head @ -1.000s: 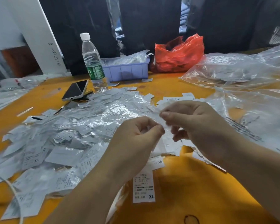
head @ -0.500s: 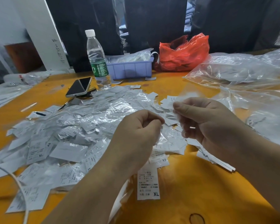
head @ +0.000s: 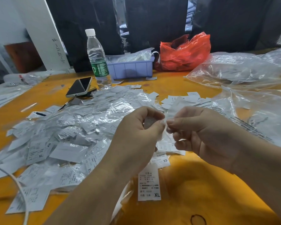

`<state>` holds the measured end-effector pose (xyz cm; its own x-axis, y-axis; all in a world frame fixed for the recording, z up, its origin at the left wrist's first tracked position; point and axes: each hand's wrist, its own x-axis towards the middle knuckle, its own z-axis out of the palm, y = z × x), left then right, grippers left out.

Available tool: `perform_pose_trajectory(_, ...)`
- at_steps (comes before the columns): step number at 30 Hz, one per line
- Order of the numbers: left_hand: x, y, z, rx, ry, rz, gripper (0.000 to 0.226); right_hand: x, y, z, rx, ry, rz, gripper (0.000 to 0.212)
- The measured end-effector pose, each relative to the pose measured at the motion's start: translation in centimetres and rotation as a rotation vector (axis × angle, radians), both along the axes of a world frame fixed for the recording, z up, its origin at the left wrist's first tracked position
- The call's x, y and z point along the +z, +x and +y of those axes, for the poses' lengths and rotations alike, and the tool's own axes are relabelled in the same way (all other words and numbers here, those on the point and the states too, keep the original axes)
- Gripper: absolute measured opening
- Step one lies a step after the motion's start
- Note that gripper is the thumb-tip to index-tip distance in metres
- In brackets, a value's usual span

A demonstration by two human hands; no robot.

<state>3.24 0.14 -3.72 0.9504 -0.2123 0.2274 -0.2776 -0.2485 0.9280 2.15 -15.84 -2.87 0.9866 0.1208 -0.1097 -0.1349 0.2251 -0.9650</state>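
My left hand (head: pixel 136 137) and my right hand (head: pixel 204 132) meet above the middle of the orange table (head: pixel 193 184). Both pinch one small clear sleeve with a white size label (head: pixel 173 108) between thumb and fingers; its blurred upper end sticks up between the hands. A broad heap of clear sleeves and white labels (head: pixel 68 135) spreads across the table to the left. One label marked XL (head: pixel 149 184) lies flat below my left hand.
A water bottle (head: pixel 97 59), a phone (head: pixel 79 86), a lilac tray (head: pixel 130 67) and a red plastic bag (head: pixel 183 52) stand at the back. Large clear bags (head: pixel 250 82) fill the right side. A white cable (head: pixel 18 189) crosses the lower left.
My hands had drawn apart half a second ago; they have come back together, fingertips nearly touching, with the label held between them. The view has shifted slightly.
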Motion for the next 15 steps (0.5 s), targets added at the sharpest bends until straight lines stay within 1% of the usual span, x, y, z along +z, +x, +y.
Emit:
perform_pose_trajectory(4,0.03,0.01,-0.03,-0.017,-0.027,0.030,0.005,0.01,0.13,-0.02,-0.024,-0.010,-0.001,0.015)
perform_pose_trajectory(9,0.27,0.34,0.34,0.051,-0.051,0.039,0.004,0.02,0.24,-0.14,-0.016,0.024,0.026,0.034)
perform_pose_trajectory(11,0.36,0.38,0.53,0.103,0.002,-0.029,0.005,0.04,0.22,-0.08,-0.022,-0.002,0.016,0.029)
perform_pose_trajectory(13,0.48,0.23,0.62,0.163,0.071,-0.123,0.011,-0.07,0.21,-0.08,-0.045,-0.062,0.006,0.018)
perform_pose_trajectory(15,0.79,-0.13,0.54,0.193,0.088,-0.200,0.016,-0.32,0.25,-0.13,-0.068,-0.143,-0.008,0.007)
